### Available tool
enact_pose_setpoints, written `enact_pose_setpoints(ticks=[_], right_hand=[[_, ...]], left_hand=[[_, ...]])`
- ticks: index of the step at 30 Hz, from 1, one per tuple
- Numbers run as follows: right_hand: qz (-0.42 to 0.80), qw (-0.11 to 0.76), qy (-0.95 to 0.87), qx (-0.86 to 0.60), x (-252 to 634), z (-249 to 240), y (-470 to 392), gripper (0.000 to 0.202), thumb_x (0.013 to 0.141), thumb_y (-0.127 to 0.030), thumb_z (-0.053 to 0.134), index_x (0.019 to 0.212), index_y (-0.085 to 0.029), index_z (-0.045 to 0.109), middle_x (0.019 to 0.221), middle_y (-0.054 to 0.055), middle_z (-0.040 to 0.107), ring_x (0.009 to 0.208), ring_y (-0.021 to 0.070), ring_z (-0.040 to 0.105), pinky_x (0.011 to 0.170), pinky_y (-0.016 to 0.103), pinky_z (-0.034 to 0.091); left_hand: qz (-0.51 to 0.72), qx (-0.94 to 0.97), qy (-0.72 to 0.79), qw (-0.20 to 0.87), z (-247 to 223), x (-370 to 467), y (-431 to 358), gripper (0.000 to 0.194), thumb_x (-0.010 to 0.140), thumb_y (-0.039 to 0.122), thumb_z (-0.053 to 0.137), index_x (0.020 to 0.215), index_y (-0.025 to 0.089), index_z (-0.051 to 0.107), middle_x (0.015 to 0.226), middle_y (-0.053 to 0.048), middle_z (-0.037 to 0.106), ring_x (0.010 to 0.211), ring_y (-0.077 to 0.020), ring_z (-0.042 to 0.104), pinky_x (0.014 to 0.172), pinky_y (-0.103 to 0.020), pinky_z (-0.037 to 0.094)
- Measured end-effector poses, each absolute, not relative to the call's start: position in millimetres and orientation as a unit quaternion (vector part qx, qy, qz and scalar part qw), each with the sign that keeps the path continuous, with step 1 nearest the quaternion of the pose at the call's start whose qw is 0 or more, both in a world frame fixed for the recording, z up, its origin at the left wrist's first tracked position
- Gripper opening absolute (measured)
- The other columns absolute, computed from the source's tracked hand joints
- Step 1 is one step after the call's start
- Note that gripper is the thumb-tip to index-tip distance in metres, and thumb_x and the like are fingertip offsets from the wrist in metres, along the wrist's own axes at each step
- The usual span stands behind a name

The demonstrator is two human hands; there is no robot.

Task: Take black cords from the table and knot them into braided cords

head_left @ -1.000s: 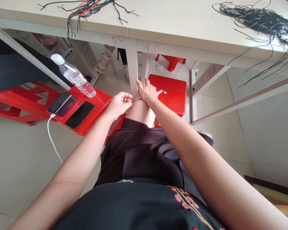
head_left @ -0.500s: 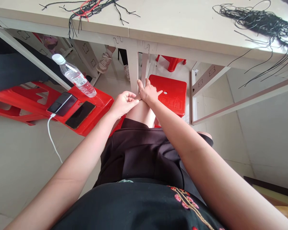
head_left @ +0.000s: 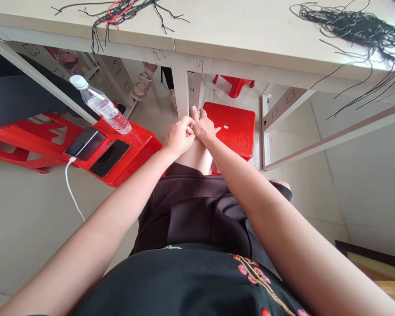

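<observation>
Over my bare knee (head_left: 192,153), my left hand (head_left: 179,136) is closed in a pinch, its fingertips against the thumb side of my right hand. A thin dark cord ran from these fingertips half a second ago; now the fingers mostly cover it. My right hand (head_left: 204,126) rests on the knee with its fingers stretched and spread, the little finger pointing out to the right. Part of its thumb side is hidden behind the left fingers. Just beyond it stands a red stool (head_left: 232,116).
Black cords with a red strand (head_left: 123,13) and a bundle of black cords (head_left: 358,28) lie on the table (head_left: 230,33). At left, another red stool (head_left: 141,140) holds a water bottle (head_left: 107,107), a phone (head_left: 110,158) and a device (head_left: 85,142) with a white cable.
My left hand has moved right and slightly up, and its fingers have curled in against my right hand. The right hand has stayed on the knee with only a slight finger shift.
</observation>
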State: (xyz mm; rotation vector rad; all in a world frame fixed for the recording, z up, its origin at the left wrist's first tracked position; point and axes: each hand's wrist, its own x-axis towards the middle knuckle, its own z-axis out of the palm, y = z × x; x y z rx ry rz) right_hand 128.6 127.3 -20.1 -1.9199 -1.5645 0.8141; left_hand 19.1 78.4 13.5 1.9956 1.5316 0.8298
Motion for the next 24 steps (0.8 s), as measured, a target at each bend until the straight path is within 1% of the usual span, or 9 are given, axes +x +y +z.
enact_pose_setpoints(ticks=[2,4,7,9,11,13,15,19,24], right_hand=[[0.307,0.281,-0.569,-0.709,127.7,-20.4,126.9,0.079,0.082,-0.074,0.012,0.139,-0.022,0.033,0.124,0.011,0.057,0.122,0.0369,0.044,0.099,0.072,0.012],[0.322,0.303,-0.555,-0.705,128.6,-19.3,125.7,0.078,0.081,-0.074,0.014,0.132,-0.023,0.042,0.123,0.01,0.058,0.121,0.0351,0.046,0.1,0.068,0.018],[0.39,0.369,-0.526,-0.659,135.9,-13.6,119.4,0.07,0.088,-0.065,0.013,0.113,-0.017,0.058,0.116,0.011,0.063,0.114,0.0273,0.054,0.101,0.05,0.035],[0.424,0.435,-0.505,-0.614,143.5,-7.5,110.6,0.063,0.092,-0.053,0.013,0.109,-0.013,0.059,0.115,0.013,0.063,0.111,0.0217,0.057,0.097,0.038,0.042],[0.421,0.472,-0.511,-0.582,149.9,0.1,98.4,0.048,0.093,-0.044,0.026,0.112,-0.013,0.057,0.116,0.011,0.063,0.11,0.0179,0.058,0.093,0.031,0.045],[0.424,0.473,-0.544,-0.547,154.0,9.5,85.7,0.032,0.087,-0.037,0.048,0.108,-0.017,0.06,0.109,0.006,0.067,0.102,0.0155,0.061,0.088,0.027,0.048],[0.448,0.467,-0.574,-0.501,157.1,21.7,76.5,0.023,0.081,-0.029,0.058,0.1,-0.018,0.064,0.096,0.003,0.07,0.09,0.014,0.065,0.081,0.024,0.051],[0.47,0.456,-0.604,-0.455,172.1,57.1,74.0,0.018,0.081,-0.026,0.059,0.092,-0.015,0.068,0.075,0.003,0.069,0.068,0.0127,0.064,0.065,0.024,0.052],[0.288,0.429,-0.718,-0.467,202.4,109.9,72.8,0.008,0.079,-0.02,0.063,0.08,-0.019,0.07,0.082,0.002,0.069,0.078,0.0137,0.063,0.072,0.024,0.048]], left_hand=[[0.311,0.705,0.564,0.297,12.7,18.8,81.9,0.026,0.065,0.007,0.06,0.086,0.022,0.055,0.057,0.005,0.059,0.056,-0.0131,0.052,0.061,-0.025,0.038],[0.332,0.635,0.575,0.395,11.2,18.2,85.4,0.028,0.061,0.008,0.063,0.083,0.022,0.054,0.055,0.006,0.056,0.05,-0.0109,0.048,0.055,-0.024,0.035],[0.358,0.542,0.583,0.487,11.3,15.8,89.0,0.031,0.057,0.01,0.066,0.081,0.022,0.051,0.058,0.007,0.055,0.048,-0.0088,0.047,0.05,-0.021,0.034],[0.363,0.519,0.585,0.506,14.2,13.3,90.2,0.03,0.057,0.012,0.067,0.079,0.021,0.048,0.058,0.006,0.055,0.045,-0.0081,0.046,0.047,-0.021,0.033],[0.364,0.494,0.584,0.532,20.3,11.0,90.5,0.032,0.057,0.014,0.067,0.078,0.021,0.045,0.054,0.007,0.052,0.041,-0.0073,0.042,0.043,-0.02,0.03],[0.368,0.471,0.576,0.558,30.2,10.9,90.2,0.034,0.056,0.013,0.068,0.079,0.022,0.043,0.05,0.009,0.05,0.038,-0.0066,0.04,0.041,-0.019,0.028],[0.376,0.453,0.559,0.584,44.2,13.6,90.2,0.036,0.056,0.011,0.067,0.079,0.022,0.042,0.05,0.009,0.049,0.038,-0.006,0.041,0.041,-0.018,0.028],[0.38,0.426,0.511,0.643,80.2,24.5,94.5,0.032,0.057,0.006,0.064,0.076,0.022,0.043,0.05,0.008,0.05,0.039,-0.0061,0.045,0.042,-0.017,0.033],[0.346,0.408,0.447,0.717,117.1,41.6,103.2,0.025,0.06,0.005,0.065,0.071,0.02,0.048,0.055,0.005,0.053,0.048,-0.0076,0.054,0.053,-0.021,0.047]])
